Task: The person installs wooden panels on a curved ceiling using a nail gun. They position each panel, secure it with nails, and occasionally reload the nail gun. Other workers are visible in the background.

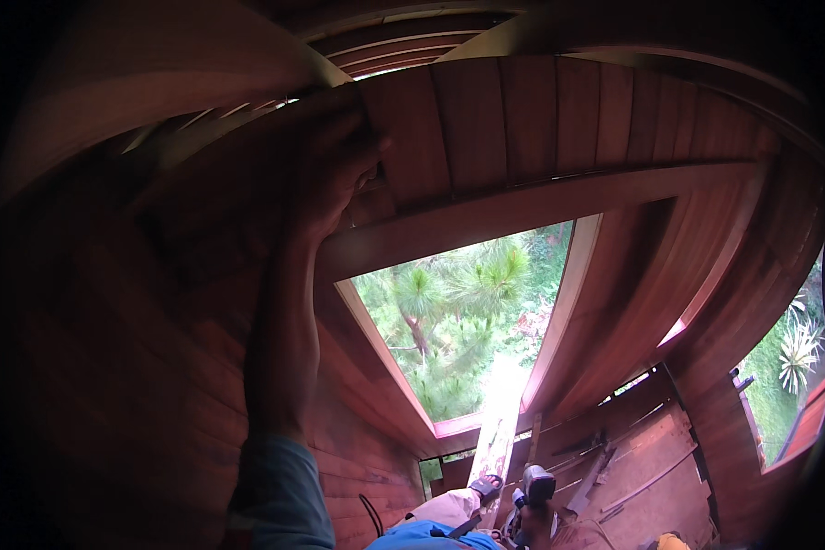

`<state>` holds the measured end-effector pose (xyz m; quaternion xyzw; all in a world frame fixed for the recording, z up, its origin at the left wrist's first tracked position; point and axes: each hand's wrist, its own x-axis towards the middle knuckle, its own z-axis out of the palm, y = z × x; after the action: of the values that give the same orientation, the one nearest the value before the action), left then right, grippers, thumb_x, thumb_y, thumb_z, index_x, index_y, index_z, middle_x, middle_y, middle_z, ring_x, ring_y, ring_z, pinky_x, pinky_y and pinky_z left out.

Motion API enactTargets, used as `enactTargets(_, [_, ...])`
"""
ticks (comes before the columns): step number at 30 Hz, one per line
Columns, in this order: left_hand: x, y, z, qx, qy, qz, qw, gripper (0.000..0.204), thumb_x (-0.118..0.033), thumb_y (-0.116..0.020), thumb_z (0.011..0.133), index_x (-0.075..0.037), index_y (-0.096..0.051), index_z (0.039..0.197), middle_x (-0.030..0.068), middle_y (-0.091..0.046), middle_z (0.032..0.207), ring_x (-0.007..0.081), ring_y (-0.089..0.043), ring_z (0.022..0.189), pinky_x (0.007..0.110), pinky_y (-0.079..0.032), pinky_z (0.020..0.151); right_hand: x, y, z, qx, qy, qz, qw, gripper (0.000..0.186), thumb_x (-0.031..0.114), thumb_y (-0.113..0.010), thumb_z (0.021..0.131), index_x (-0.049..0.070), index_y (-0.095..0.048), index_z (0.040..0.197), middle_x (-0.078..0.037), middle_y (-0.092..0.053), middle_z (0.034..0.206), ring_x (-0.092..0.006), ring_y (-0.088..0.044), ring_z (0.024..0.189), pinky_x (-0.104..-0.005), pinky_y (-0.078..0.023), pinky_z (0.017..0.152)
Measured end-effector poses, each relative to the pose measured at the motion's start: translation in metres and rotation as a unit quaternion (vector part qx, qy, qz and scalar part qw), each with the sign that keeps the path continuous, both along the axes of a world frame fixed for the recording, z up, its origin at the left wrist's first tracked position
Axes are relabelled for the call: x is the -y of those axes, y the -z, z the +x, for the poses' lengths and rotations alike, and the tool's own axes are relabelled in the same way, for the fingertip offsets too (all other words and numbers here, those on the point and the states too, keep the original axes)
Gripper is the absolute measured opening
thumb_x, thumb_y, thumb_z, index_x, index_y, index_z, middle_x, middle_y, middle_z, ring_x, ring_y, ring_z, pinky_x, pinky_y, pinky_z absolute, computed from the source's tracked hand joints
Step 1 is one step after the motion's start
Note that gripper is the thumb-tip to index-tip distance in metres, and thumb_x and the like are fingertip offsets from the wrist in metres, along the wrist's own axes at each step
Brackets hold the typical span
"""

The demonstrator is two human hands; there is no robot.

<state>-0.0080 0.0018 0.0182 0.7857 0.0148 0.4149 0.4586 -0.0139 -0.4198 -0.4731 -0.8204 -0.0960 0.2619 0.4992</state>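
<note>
My left hand [344,170] is raised to the upper wall of reddish wooden planks [467,124], its fingers curled against the boards beside a horizontal wooden beam [522,202]; the fingertips are in shadow. At the bottom centre my right hand [541,522] is closed on a grey-and-black power tool [538,481], held low beside my foot [486,490]. The foot is on a pale plank [495,445] below the open window.
Trees show through the centre window opening [458,321] and a second opening [788,367] at right. At lower right, loose boards and strips [637,472] lie on a wooden surface. Curved timbers [385,41] arch overhead.
</note>
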Motion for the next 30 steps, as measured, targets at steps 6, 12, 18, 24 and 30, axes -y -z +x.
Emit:
enactTargets(6, [0.0,0.0,-0.002,0.002,-0.008,-0.011,1.0,0.01,-0.013,-0.067,0.089,-0.006,-0.061,0.094,-0.0031,-0.053,0.07,0.0041,-0.047,0.061,0.023,-0.038,0.056,-0.007,-0.001,0.009,-0.01,-0.002,0.002,1.0,0.014,0.011,-0.061,0.073,-0.001,-0.064,0.081,-0.01,-0.06,0.058,-0.021,-0.063,0.05,-0.0378,-0.048,0.047])
enactTargets(12, [-0.002,0.011,0.003,0.015,-0.023,-0.022,0.999,0.021,-0.016,-0.068,0.09,-0.006,-0.063,0.108,-0.0016,-0.062,0.087,0.0045,-0.057,0.076,0.023,-0.048,0.068,-0.01,-0.003,0.016,-0.012,0.004,0.008,1.0,0.015,0.01,-0.061,0.072,-0.001,-0.064,0.081,-0.01,-0.06,0.059,-0.0208,-0.063,0.051,-0.0376,-0.048,0.048])
enactTargets(18, [-0.004,0.014,0.006,0.019,-0.046,-0.005,0.999,0.025,-0.017,-0.07,0.089,-0.007,-0.062,0.11,-0.0019,-0.063,0.092,0.0052,-0.059,0.079,0.023,-0.05,0.07,-0.003,-0.003,0.019,-0.017,0.019,0.016,1.0,0.015,0.01,-0.061,0.072,-0.001,-0.064,0.082,-0.01,-0.061,0.06,-0.0205,-0.062,0.051,-0.0373,-0.047,0.048])
enactTargets(24, [0.01,0.004,0.008,0.005,-0.101,-0.046,0.994,0.021,-0.02,-0.072,0.089,-0.01,-0.061,0.105,-0.0043,-0.06,0.087,0.002,-0.053,0.069,0.021,-0.045,0.06,0.007,0.007,0.013,-0.026,0.034,0.024,0.999,0.016,0.009,-0.061,0.072,-0.002,-0.064,0.083,-0.009,-0.061,0.061,-0.0202,-0.062,0.052,-0.0371,-0.047,0.049])
enactTargets(30, [0.01,-0.004,0.005,-0.028,-0.109,-0.035,0.993,0.018,-0.026,-0.072,0.089,-0.014,-0.061,0.099,-0.008,-0.053,0.079,0.0006,-0.045,0.061,0.02,-0.036,0.052,0.012,0.016,0.009,-0.039,0.037,0.033,0.998,0.016,0.009,-0.06,0.072,-0.002,-0.064,0.084,-0.009,-0.061,0.062,-0.0199,-0.062,0.053,-0.0368,-0.047,0.049])
